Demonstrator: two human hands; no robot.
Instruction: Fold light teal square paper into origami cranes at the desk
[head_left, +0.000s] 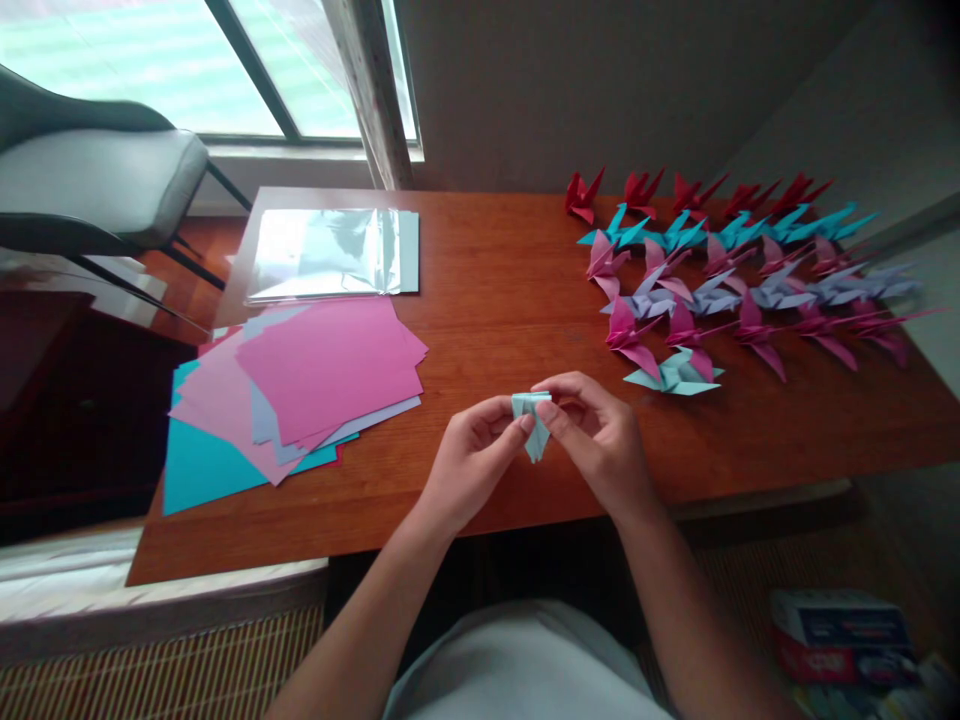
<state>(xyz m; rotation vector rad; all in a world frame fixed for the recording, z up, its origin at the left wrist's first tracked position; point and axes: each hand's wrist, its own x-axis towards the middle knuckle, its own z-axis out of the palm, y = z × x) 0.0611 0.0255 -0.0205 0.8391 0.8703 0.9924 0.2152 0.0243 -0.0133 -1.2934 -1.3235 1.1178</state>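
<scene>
A small piece of pale mint folded origami paper is held up over the near edge of the table, its pointed end downward. My left hand pinches its left side between thumb and fingers. On the other side, my right hand grips the upper right corner, thumb in front and fingers behind. The fingers cover part of the folds. Nearest to my right hand, a finished pale mint paper crane rests on the table.
Rows of red, turquoise, pink, lavender and magenta paper cranes stand at the right of the wooden table. Fanned coloured paper sheets lie left, below a shiny clear packet of paper. A chair stands beyond the left edge.
</scene>
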